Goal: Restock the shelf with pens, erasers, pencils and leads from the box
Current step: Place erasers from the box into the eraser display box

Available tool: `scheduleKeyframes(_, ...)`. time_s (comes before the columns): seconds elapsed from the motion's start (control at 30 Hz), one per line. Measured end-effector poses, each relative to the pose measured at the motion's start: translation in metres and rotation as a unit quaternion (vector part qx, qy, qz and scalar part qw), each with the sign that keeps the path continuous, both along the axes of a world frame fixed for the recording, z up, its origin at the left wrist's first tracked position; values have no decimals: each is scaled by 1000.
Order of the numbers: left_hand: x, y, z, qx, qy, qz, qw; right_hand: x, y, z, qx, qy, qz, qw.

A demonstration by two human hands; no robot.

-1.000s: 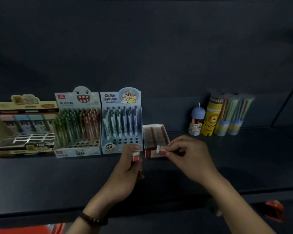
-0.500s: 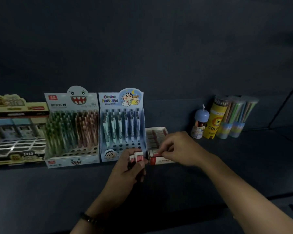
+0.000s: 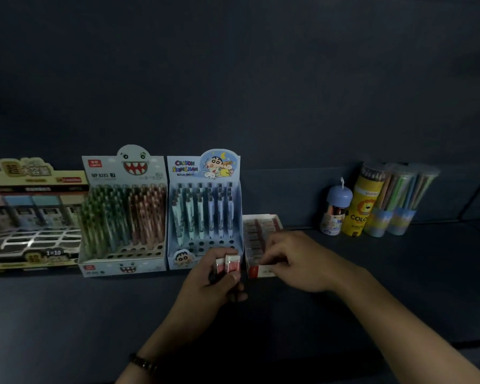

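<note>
We see left hand (image 3: 214,284) curled round two red-and-white erasers (image 3: 227,266), thumb across them. Just right of that grip: eraser box (image 3: 254,271) on dark shelf (image 3: 399,273), rows of erasers inside. Right hand (image 3: 297,261) over box's front end, fingertips bent down into it; we cannot tell whether they pinch anything. Directly behind left grip: Crayon Shinchan pen display (image 3: 205,167). Well right of right hand: coloured-pencil tubes (image 3: 363,209).
</note>
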State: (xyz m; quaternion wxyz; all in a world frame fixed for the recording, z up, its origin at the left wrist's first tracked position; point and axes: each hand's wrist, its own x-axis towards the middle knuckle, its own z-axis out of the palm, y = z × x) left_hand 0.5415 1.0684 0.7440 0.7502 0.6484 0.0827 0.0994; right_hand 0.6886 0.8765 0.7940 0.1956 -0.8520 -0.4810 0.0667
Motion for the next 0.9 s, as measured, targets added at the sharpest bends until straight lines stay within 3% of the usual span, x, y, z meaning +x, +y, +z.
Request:
scheduleKeyframes(0.07,0,0,5,-70,15,7,997,-3,-5,0,25,-13,-8,1000)
scheduleKeyframes(0.17,0,-5,16,-191,34,9,981,-20,-14,-2,208,25,-98,973)
scheduleKeyframes(0.23,1,-12,21,-169,28,13,985,-37,-17,-3,303,86,-139,939)
scheduleKeyframes(0.37,9,-31,28,-130,-13,11,991,-61,-14,-6,346,192,-157,905)
scheduleKeyframes(0.53,12,-50,30,-168,-37,-17,985,-71,-16,-12,409,216,-177,869)
scheduleKeyframes(0.73,18,-52,33,-123,-46,-34,991,-64,-26,-5,423,338,-187,820)
scheduleKeyframes(0.9,21,-50,30,63,-72,-11,995,-54,-37,-2,394,318,-156,848)
